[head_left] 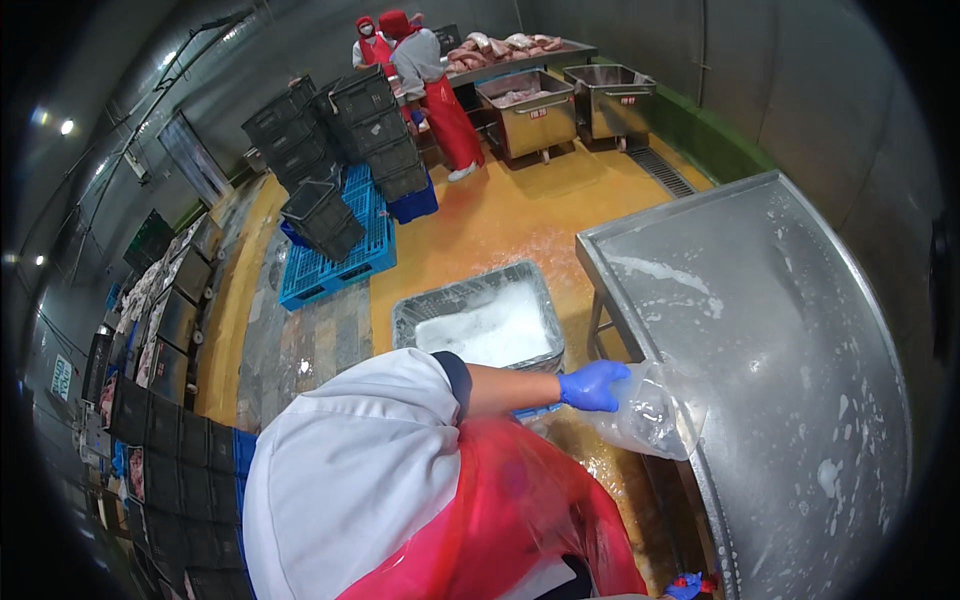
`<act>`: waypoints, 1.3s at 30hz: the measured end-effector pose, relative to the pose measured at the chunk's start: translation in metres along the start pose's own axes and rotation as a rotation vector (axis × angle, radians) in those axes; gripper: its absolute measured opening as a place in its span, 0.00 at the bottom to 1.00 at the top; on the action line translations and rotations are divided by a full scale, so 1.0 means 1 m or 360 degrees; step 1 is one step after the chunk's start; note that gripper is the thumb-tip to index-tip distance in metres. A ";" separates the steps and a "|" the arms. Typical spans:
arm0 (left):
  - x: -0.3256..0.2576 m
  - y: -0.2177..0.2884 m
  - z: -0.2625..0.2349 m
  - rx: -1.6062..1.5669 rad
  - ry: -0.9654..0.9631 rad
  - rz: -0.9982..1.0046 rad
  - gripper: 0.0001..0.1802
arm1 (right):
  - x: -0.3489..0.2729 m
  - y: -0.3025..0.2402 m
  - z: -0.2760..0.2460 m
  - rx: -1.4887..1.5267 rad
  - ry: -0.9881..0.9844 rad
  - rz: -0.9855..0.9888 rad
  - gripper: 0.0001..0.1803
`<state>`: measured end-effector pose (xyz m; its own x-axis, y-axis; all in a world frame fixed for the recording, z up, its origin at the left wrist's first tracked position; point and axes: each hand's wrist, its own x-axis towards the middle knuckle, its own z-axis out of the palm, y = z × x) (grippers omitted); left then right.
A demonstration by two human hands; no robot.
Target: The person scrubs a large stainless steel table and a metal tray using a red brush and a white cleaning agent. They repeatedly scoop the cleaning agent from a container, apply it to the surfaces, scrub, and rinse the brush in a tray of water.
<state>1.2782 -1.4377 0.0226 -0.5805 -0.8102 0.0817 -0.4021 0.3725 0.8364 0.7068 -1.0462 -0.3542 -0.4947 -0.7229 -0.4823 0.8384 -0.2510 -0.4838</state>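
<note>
My left hand (592, 386), in a blue glove, reaches across to the right and is closed on a clear plastic container (648, 415). The container is tilted at the near left edge of a wet metal table (770, 300), whose top carries patches of white suds. My right hand (686, 586), also blue-gloved, shows only in part at the lower edge beside the table. It is closed around a small red thing (709, 583), mostly cut off from view. Left of the table, a grey tub (405, 325) holds white foam (490, 325).
Black crates (370, 120) are stacked on a blue pallet (340, 255) ahead. Two people in red aprons (452, 125) stand by a meat-laden table (560, 58). Metal wheeled bins (527, 115) line the back. More dark crates (180, 460) stand at left. The yellow floor (500, 215) is wet.
</note>
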 end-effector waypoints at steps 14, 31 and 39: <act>0.008 0.061 0.076 -0.0360 -0.0512 -0.0205 0.14 | -0.068 -0.047 0.063 0.0448 0.0345 -0.0431 0.19; 0.066 0.125 0.121 -0.0218 -0.0646 -0.0018 0.14 | -0.139 -0.073 -0.026 0.0387 0.0653 -0.0765 0.05; 0.059 0.112 0.089 -0.0334 -0.0451 -0.0143 0.12 | -0.204 -0.083 0.102 -0.0076 0.0492 -0.0907 0.12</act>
<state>1.1360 -1.4033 0.0727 -0.7343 -0.6670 -0.1262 -0.3234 0.1803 0.9289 0.7610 -0.9435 -0.1413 -0.9079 -0.2647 -0.3250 0.4177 -0.5064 -0.7544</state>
